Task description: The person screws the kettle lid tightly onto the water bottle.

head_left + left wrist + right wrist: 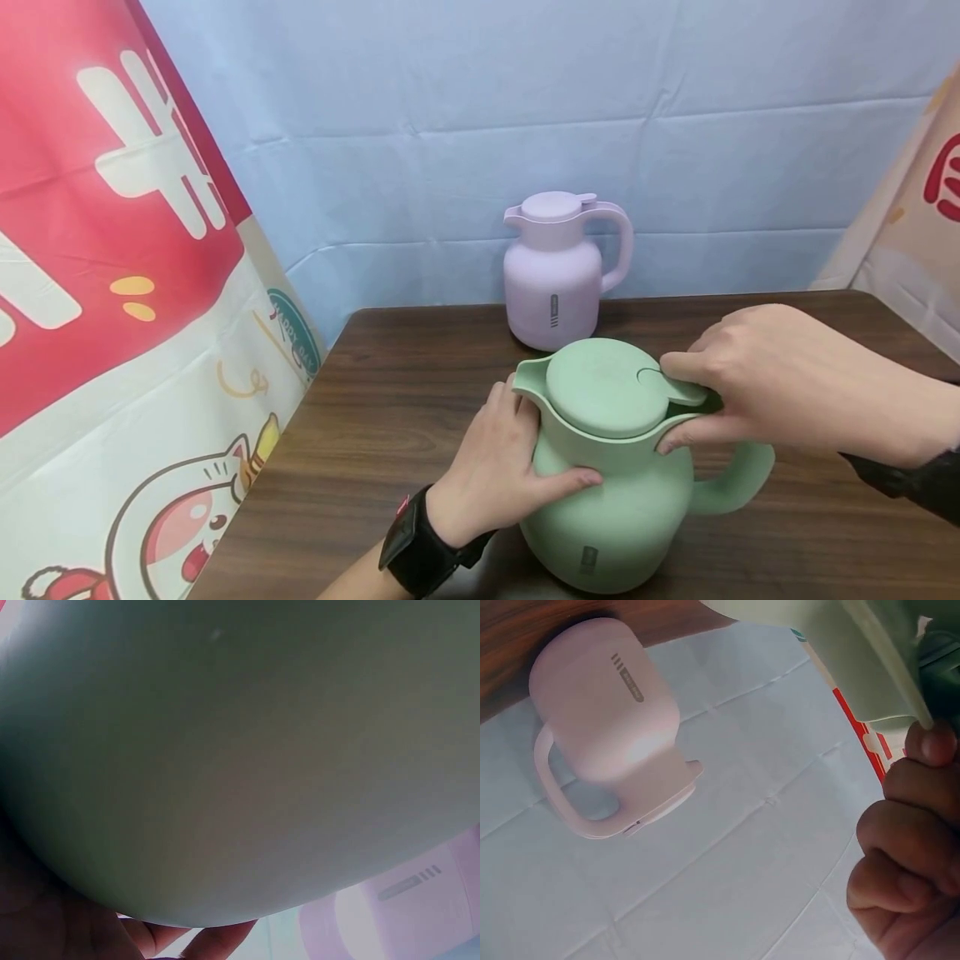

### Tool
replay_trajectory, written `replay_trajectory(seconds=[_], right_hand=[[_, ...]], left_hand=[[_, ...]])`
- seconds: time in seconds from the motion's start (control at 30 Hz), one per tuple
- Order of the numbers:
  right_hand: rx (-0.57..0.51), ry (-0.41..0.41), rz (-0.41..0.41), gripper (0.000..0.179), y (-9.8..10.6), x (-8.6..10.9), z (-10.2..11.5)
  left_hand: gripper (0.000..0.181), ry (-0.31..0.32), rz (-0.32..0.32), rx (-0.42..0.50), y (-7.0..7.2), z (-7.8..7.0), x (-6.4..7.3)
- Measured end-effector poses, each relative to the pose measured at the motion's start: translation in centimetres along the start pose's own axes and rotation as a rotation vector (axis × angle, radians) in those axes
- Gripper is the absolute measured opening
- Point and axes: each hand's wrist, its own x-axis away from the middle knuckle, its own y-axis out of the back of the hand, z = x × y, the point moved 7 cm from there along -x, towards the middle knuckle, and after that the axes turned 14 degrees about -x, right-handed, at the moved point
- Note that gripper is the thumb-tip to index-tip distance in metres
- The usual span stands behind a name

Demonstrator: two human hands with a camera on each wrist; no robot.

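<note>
A pale green thermos jug (622,521) stands on the table near the front, spout to the left and handle to the right. Its round lid (600,387) sits in the neck. My left hand (495,471) holds the jug's left side below the spout, thumb across the front. In the left wrist view the jug's wall (240,765) fills most of the picture. My right hand (757,375) pinches at the lid's tab above the handle, thumb against the rim. Curled fingers of the right hand (907,840) show in the right wrist view.
A lilac jug (551,283) of the same shape stands at the back of the dark wooden table (390,400), handle to the right. Behind hangs a pale blue cloth (420,167). Printed cloths hang left (75,375) and right (922,250).
</note>
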Motion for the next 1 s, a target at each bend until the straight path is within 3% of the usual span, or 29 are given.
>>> replay_trajectory(seconds=[0.33, 0.53, 0.7, 0.87, 1.0], right_hand=[[0.025, 0.020, -0.019, 0.054, 0.1, 0.1, 0.3], [0.073, 0.017, -0.088, 0.054, 0.5, 0.4, 1.1], [0.121, -0.068, -0.129, 0.049, 0.6, 1.6, 1.7], [-0.080, -0.236, -0.136, 0.031, -0.3, 3.5, 0.4], [-0.337, -0.368, -0.149, 0.042, -2.0, 4.9, -0.6]], left_hand=[[0.094, -0.002, -0.007, -0.005, 0.1, 0.0, 0.0], [0.094, -0.009, -0.003, -0.013, 0.0, -0.1, 0.0], [0.094, -0.013, -0.003, -0.003, 0.0, -0.2, -0.1], [0.093, -0.014, -0.022, -0.017, 0.2, -0.1, -0.1], [0.092, -0.015, -0.026, -0.016, 0.2, -0.2, -0.1]])
